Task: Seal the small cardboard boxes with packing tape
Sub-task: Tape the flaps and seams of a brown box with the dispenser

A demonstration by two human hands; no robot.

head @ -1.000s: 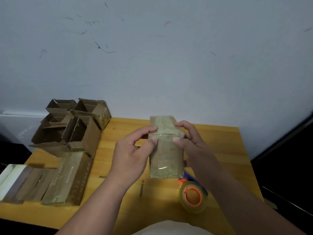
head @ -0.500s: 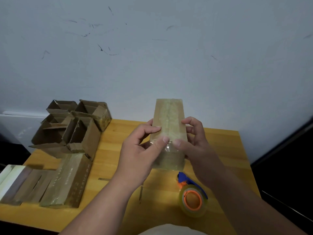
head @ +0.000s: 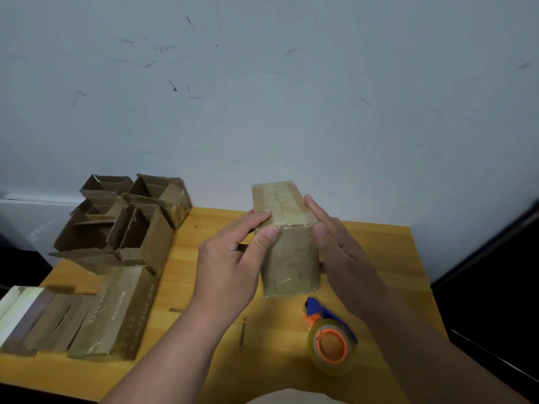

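Note:
A small cardboard box (head: 287,252), wrapped in clear tape, is held up above the wooden table (head: 379,258) in both hands. My left hand (head: 230,263) grips its left side, thumb pressed on the near face and fingers on the taped top. My right hand (head: 335,249) holds the right side, thumb on the front edge and fingers straight along the side. The tape roll (head: 332,346), clear with an orange core and a blue dispenser, lies on the table below my right wrist.
Several open, untaped cardboard boxes (head: 128,225) are piled at the table's back left. Taped boxes (head: 113,313) lie in a row along the left front edge. A scuffed white wall stands behind the table.
The box was tilted back, showing its taped top face, and has come down a little since half a second ago. My right fingers have straightened along its side.

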